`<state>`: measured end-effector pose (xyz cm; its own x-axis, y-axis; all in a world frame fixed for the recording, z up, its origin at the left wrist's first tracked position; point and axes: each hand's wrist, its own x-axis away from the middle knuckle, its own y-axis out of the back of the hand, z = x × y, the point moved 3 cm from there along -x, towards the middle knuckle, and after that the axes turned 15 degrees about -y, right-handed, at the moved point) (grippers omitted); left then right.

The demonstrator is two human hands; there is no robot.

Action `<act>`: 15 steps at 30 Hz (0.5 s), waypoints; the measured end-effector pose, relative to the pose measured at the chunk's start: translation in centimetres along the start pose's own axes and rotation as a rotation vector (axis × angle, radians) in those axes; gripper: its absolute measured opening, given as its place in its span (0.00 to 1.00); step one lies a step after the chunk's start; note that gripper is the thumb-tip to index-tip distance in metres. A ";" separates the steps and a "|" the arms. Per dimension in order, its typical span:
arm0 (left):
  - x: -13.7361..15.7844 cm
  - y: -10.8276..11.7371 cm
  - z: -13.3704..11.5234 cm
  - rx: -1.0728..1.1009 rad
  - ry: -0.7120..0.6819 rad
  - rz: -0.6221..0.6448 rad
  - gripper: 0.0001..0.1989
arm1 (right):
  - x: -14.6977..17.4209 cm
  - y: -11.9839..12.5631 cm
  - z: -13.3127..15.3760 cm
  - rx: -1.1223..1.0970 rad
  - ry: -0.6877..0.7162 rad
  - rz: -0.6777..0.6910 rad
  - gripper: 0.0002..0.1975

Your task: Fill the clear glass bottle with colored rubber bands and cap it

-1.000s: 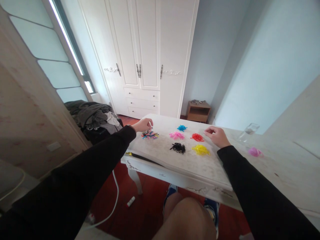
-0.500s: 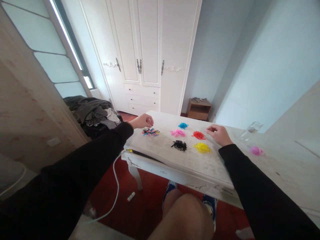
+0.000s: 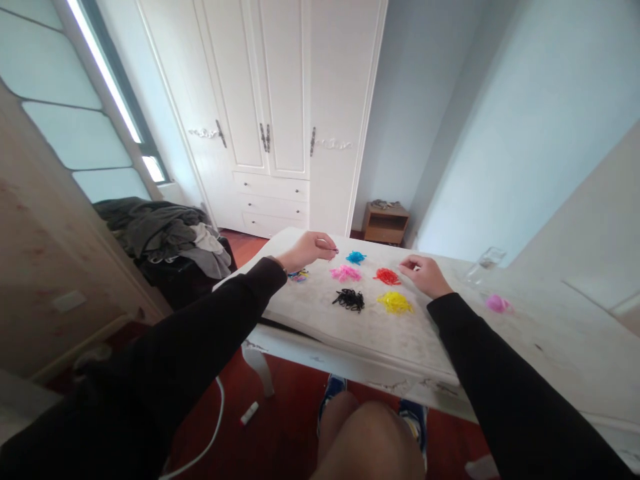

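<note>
My left hand hovers over the table's far side, left of a blue pile of rubber bands. Its fingers pinch what looks like a small dark rubber band. Below that hand is a pink pile; a mixed-colour pile is partly hidden behind its wrist. My right hand is closed in a pinch just right of a red pile; I cannot make out anything between its fingertips. Nearer to me lie a black pile and a yellow pile.
On the right of the white table are a clear glass container and a pink lump. Clothes are heaped at left. A white cable and a small white-and-red tube are down by the floor.
My left hand has moved right, from beside the mixed-colour pile to near the pink and blue piles. My right hand stays near the red pile. The camera view has shifted slightly.
</note>
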<state>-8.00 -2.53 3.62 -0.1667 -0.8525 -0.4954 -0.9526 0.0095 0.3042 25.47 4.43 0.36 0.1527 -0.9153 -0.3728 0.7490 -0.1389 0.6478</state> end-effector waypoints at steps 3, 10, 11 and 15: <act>-1.8 -4.0 -0.1 0.226 -0.051 0.069 0.12 | 0.2 -0.2 0.6 0.006 0.013 0.038 0.14; -6.1 -11.0 0.6 0.252 -0.228 0.146 0.10 | 0.7 -0.9 1.7 -0.082 0.039 0.112 0.17; -6.5 -11.7 0.6 0.237 -0.267 0.158 0.09 | 0.7 -1.0 1.7 -0.106 0.035 0.120 0.16; -7.1 -12.8 0.7 0.233 -0.377 0.154 0.05 | 0.9 -1.4 1.7 -0.141 0.001 0.131 0.14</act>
<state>5.21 3.76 2.63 -0.3502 -0.5831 -0.7331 -0.9342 0.2748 0.2277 23.40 3.18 0.26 0.2552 -0.9218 -0.2918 0.8054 0.0357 0.5917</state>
